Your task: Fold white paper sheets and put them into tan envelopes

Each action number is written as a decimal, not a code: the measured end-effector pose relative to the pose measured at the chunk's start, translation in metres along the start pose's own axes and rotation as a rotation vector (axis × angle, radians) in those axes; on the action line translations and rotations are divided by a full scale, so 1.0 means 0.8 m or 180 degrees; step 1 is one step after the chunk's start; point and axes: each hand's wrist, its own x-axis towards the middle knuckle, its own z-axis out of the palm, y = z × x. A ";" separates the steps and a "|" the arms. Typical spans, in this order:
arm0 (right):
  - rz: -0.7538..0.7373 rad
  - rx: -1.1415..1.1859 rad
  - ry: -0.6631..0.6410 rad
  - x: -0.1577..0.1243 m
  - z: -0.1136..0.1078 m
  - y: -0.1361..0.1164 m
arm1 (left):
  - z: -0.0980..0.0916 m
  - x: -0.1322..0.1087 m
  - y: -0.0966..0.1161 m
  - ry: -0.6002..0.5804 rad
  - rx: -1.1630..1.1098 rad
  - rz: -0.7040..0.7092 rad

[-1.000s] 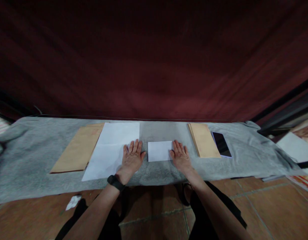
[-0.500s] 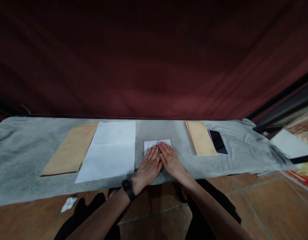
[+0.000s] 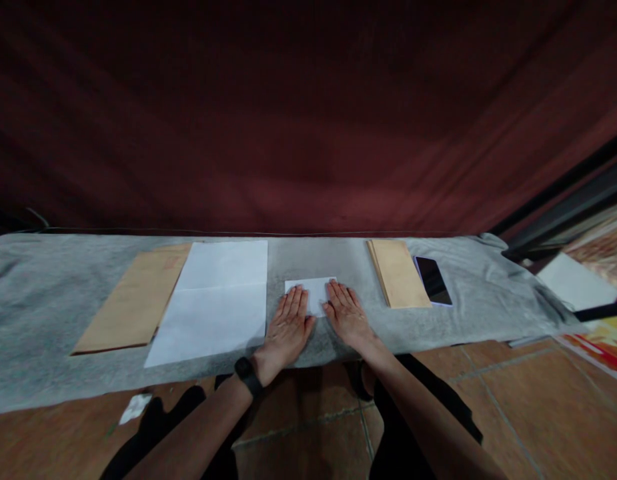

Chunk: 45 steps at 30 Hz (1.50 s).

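Observation:
A small white folded paper (image 3: 315, 297) lies flat on the grey cloth in front of me. My left hand (image 3: 288, 325) rests flat on its left side, fingers stretched out and pointing away from me. On the paper's right side lies my right hand (image 3: 347, 315), also flat with its fingers extended. Between the two hands the middle of the paper shows; its left and right near corners are covered by my fingers. Left of my left hand is a stack of large white sheets (image 3: 213, 310) with a crease across the middle.
A large brown envelope (image 3: 133, 300) lies at the left, partly beneath the white sheets. Smaller brown envelopes (image 3: 401, 277) are stacked at the right, beside a phone (image 3: 433, 280). The grey cloth (image 3: 493, 293) covers the narrow table; a dark red curtain (image 3: 308, 147) hangs behind.
My hands were together over the paper's middle; they have slid apart to its left and right sides. More of the paper shows between them. The view has shifted slightly.

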 end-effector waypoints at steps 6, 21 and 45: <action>0.0151 -0.0075 -0.0027 -0.001 -0.002 0.009 | -0.001 -0.001 -0.001 -0.0144 0.0141 -0.0301; 0.0208 0.0179 0.0177 -0.007 -0.013 0.014 | -0.016 -0.009 0.012 0.0100 0.0127 -0.0339; -0.0494 0.0141 0.0085 -0.049 -0.004 -0.019 | 0.002 -0.039 0.036 0.0125 -0.0023 0.0127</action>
